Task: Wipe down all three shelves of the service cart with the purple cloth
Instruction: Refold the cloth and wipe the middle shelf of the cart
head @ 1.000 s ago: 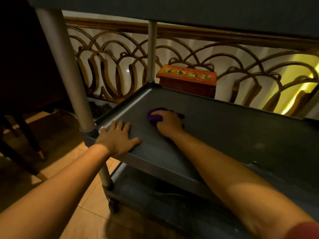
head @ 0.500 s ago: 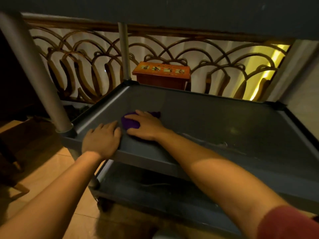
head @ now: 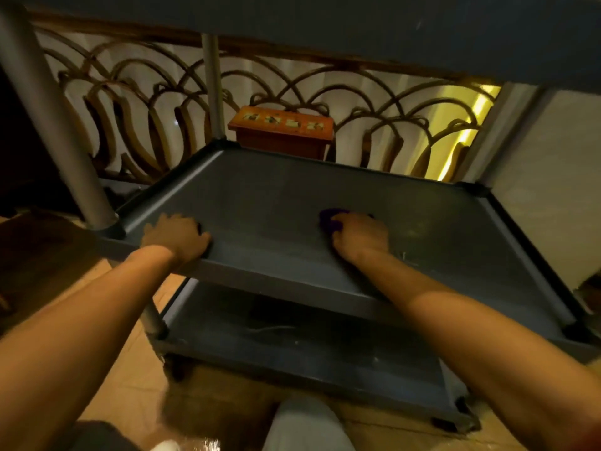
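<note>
The grey service cart fills the view, with its middle shelf [head: 292,196] in front of me. My right hand [head: 361,237] lies on that shelf right of centre and grips the bunched purple cloth [head: 330,219], which pokes out at the fingertips. My left hand [head: 177,237] holds the near rim of the middle shelf by the front-left post, fingers curled over the edge. The bottom shelf [head: 325,353] shows below, and the top shelf's underside [head: 357,30] spans the upper frame.
Grey cart posts [head: 58,125] stand at the corners. Behind the cart runs a wrought scroll railing [head: 136,102] with an orange wooden box [head: 281,126] against it. The floor is tiled [head: 126,353]. My knee [head: 302,424] shows at the bottom.
My right hand has slid the purple cloth from the shelf's left side toward the right of centre. The left hand has stayed on the near rim. The view has shifted to the right.
</note>
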{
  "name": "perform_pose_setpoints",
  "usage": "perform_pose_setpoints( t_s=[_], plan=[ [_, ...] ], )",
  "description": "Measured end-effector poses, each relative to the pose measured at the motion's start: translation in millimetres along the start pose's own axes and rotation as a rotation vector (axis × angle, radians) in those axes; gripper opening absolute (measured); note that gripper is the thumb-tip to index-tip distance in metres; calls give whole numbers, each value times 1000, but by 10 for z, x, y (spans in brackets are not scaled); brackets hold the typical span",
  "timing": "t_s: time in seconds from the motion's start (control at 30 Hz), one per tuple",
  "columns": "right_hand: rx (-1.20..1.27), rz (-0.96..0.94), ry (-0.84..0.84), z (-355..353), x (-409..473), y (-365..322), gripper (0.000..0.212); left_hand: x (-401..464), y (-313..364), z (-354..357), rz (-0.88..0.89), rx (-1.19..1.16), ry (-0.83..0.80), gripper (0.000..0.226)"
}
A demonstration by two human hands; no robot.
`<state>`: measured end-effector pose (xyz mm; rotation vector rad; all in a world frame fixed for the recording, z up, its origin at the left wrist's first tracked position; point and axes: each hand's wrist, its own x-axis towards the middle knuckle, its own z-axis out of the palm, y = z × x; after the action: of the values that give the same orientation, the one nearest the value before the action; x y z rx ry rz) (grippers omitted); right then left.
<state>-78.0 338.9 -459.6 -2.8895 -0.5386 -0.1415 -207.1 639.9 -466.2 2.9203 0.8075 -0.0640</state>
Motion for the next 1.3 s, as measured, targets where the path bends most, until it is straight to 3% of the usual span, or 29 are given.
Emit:
perform_pose_setpoints(
  t_s=[0.13,0.27,0.43,0.57,0.7,0.8,0.9,1.0,1.07,1.17,1.23,1.3],
  plan=[
    [177,-55,-15,102,158,-761,41,-9,551,-68,147,-219,36,45],
    [-22,-146,-165,258,180,-995,51,34,666,89,122,-182,6,46],
    [-90,-28,-150,139,71,-204,46,142,603,246,122,-120,-65,50],
    [-166,208,-69,-72,-273,815,39,98,606,252,143,-116,-13,59],
    [-118,392,-118,-301,-559,1421,46,56,633,217,123,-96,-36,60],
    [-55,333,-157,-427,-523,1468,64,14,637,208,132,-78,-24,58],
    [-104,40,-35,-609,-437,1580,64,14,644,208,161,-59,10,56],
    [-26,-95,-230,-634,-411,1793,54,21,707,219,266,100,128,57],
    [-17,-77,-325,-571,-434,1869,43,9,751,219,316,133,131,62],
    [-68,-61,-223,-575,-520,1971,34,-3,754,202,307,-29,73,53],
    [-231,81,-172,-618,-641,2106,34,-7,747,198,285,-125,31,48],
    [-427,303,-189,-649,-819,2195,50,-7,753,213,268,-151,32,47]
  ],
)
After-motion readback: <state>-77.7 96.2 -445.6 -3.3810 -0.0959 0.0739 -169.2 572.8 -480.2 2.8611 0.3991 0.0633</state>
